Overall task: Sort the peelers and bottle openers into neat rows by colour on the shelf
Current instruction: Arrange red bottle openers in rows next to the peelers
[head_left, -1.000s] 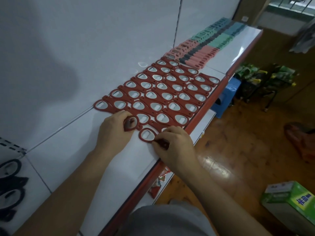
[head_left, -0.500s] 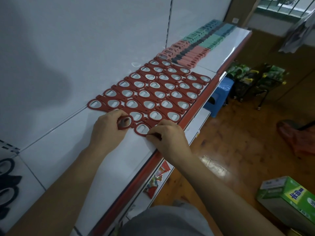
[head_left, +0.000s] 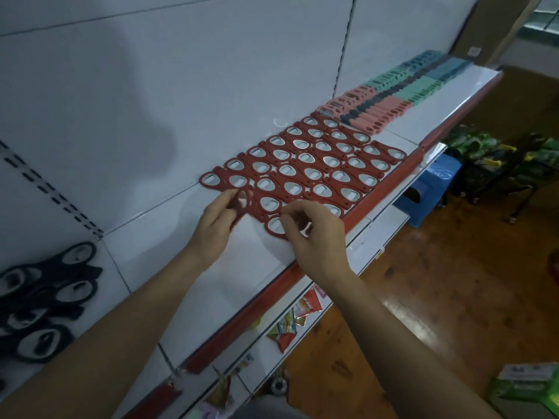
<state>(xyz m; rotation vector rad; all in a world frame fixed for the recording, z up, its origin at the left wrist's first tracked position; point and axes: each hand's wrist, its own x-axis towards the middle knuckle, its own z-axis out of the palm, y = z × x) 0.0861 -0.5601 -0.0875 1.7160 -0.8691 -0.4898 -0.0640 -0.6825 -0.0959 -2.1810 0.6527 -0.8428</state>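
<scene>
I took the block of red bottle openers as my landmark. It lay flat on the white shelf in slanting rows, each opener's metal eye facing up, and it reached from the back panel out to the shelf's red front edge.

At the near left corner of the block, the left hand pinched a corner opener between thumb and fingertips, with the other fingers loosely curled beneath. That opener was blurred, so I could not tell whether it touched the shelf.

At the near front corner of the block, the right hand was curled over a front opener. Thumb and forefinger were closed on its handle, and the ring end stuck out to the left of the fingers. This opener lay just beside the block's nearest row.

Beyond the far end of the block lay the pink peelers. Past them were the green peelers and then the blue peelers, all in tidy rows with dark parts running down the middle.

Well to the near left of the block sat a loose cluster of black bottle openers. Below the block, snack packets showed on a lower shelf. A blue stool stood on the wooden floor to the right of the block.
</scene>
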